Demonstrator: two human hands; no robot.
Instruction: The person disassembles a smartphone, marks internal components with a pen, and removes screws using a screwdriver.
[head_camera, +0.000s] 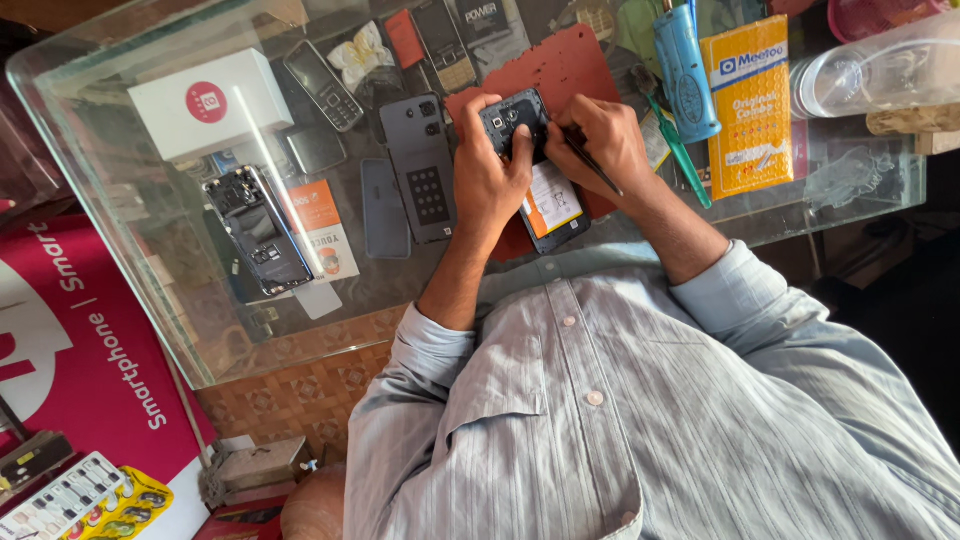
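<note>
Bright daylight, glare streak on glass table (150, 260).

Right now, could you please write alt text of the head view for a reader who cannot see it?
Over a glass table, the left hand holds an opened phone while the right hand works on it with a thin dark tool. Another opened phone, a back cover and a white box lie nearby.

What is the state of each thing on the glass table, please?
Opened phone: back off, held by left hand.
Thin tool: in right hand, tip at the phone.
Second phone: back off, lying flat.
Back cover: detached, lying flat.
White box: closed.
</note>
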